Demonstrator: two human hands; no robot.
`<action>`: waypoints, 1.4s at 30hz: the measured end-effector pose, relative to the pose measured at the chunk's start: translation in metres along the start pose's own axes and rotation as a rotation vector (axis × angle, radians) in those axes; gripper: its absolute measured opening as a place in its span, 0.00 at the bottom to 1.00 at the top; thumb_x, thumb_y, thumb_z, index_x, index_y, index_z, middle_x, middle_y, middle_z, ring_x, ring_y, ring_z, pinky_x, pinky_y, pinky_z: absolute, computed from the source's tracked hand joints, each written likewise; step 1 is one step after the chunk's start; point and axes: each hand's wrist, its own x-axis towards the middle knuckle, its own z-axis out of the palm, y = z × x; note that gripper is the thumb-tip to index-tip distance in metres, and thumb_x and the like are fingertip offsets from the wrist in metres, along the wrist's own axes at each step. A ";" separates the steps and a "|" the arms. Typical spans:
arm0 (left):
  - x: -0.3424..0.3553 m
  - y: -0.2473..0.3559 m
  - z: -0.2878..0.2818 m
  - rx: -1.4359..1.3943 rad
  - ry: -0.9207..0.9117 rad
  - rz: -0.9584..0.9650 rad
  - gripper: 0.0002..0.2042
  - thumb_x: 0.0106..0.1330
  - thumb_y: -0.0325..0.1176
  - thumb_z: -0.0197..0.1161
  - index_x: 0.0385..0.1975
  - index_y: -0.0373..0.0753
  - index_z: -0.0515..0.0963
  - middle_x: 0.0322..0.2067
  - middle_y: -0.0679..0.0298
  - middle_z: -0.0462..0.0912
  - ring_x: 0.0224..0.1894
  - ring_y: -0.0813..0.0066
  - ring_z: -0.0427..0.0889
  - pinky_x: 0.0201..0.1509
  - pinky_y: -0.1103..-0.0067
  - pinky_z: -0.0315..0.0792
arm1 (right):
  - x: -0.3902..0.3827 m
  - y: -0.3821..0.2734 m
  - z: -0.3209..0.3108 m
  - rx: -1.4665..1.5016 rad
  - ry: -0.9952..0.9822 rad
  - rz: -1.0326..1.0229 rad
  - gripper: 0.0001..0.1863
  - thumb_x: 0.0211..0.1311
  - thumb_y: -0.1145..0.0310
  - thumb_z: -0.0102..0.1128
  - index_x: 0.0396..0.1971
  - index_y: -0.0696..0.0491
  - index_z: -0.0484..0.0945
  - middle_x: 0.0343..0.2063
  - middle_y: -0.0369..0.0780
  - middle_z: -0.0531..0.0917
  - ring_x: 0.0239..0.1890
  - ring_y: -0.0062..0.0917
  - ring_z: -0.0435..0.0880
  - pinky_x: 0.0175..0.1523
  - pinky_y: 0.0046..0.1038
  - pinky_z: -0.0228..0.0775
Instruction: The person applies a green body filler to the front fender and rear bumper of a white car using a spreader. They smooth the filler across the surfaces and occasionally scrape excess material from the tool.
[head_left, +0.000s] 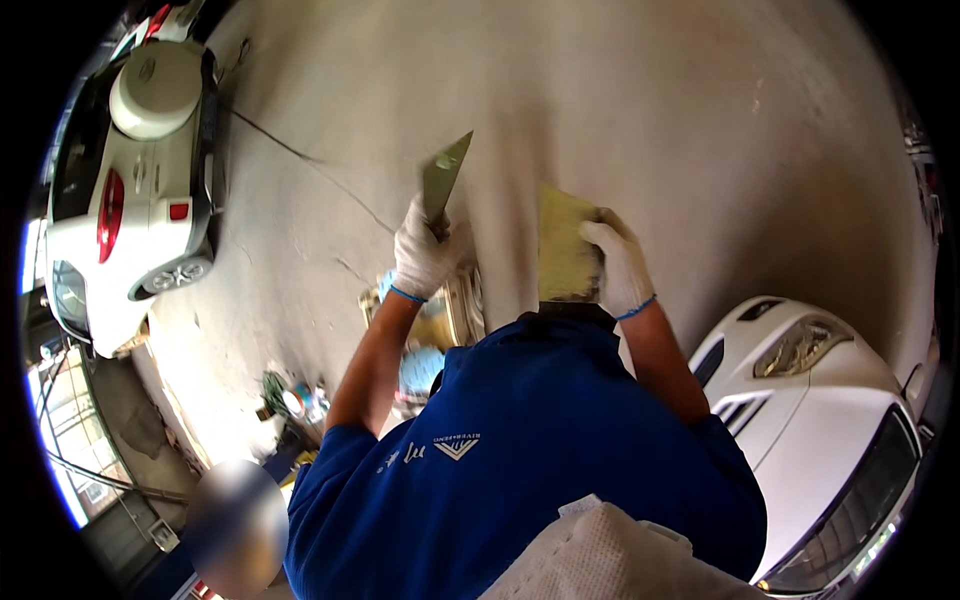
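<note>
My left hand [425, 250], in a white knitted glove with a blue cuff, grips a flat, pointed olive-green blade [446, 172] that tilts up and to the right, with a small pale patch on it. My right hand [620, 265], gloved the same way, holds a wider yellow-green flat plate [563, 240] upright, thumb over its right side; its lower edge has dark smudges. The two pieces are apart. Beneath my forearms, partly hidden by my body, a metal-framed item [459, 310] has light blue material [421, 372] by it.
A white car [165, 225] with a rear spare-wheel cover stands at left, another white car [812, 440] at lower right. A dark cable [290, 150] crosses the concrete floor [700, 100]. Small items [295, 400] lie at lower left, near a person [235, 525] with a blurred head.
</note>
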 end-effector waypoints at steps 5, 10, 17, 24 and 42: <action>0.224 0.012 -0.007 0.280 0.139 0.318 0.35 0.50 0.19 0.60 0.62 0.49 0.68 0.38 0.54 0.75 0.32 0.52 0.80 0.33 0.65 0.79 | 0.239 -0.097 0.144 0.190 -0.352 0.255 0.17 0.64 0.66 0.56 0.49 0.58 0.75 0.38 0.39 0.82 0.40 0.24 0.82 0.36 0.29 0.80; 0.392 -0.057 -0.047 0.259 0.300 0.115 0.35 0.51 0.19 0.61 0.64 0.42 0.66 0.39 0.50 0.74 0.35 0.49 0.80 0.34 0.63 0.78 | 0.419 -0.177 0.285 -0.091 -0.395 0.149 0.14 0.65 0.69 0.55 0.48 0.58 0.75 0.39 0.38 0.80 0.42 0.22 0.81 0.49 0.26 0.76; 0.636 -0.166 -0.106 0.122 0.112 -0.224 0.31 0.58 0.24 0.59 0.66 0.46 0.65 0.41 0.50 0.75 0.37 0.50 0.80 0.36 0.64 0.78 | 0.659 -0.255 0.475 0.049 -0.527 0.092 0.17 0.66 0.71 0.53 0.53 0.59 0.73 0.47 0.41 0.80 0.52 0.24 0.77 0.61 0.28 0.67; 0.883 -0.276 -0.266 -0.343 0.178 -0.738 0.22 0.60 0.31 0.57 0.57 0.38 0.69 0.31 0.54 0.79 0.35 0.58 0.82 0.43 0.67 0.76 | 0.864 -0.348 0.643 -0.147 -0.457 -0.260 0.13 0.66 0.74 0.53 0.49 0.57 0.76 0.44 0.35 0.79 0.49 0.19 0.75 0.57 0.23 0.67; 1.105 -0.689 -0.451 0.077 -0.164 -1.494 0.16 0.61 0.35 0.55 0.47 0.38 0.78 0.40 0.45 0.84 0.42 0.49 0.85 0.43 0.61 0.79 | 1.488 -0.421 1.257 -0.800 -0.597 -0.592 0.11 0.67 0.72 0.56 0.45 0.61 0.76 0.37 0.35 0.79 0.41 0.17 0.75 0.51 0.23 0.70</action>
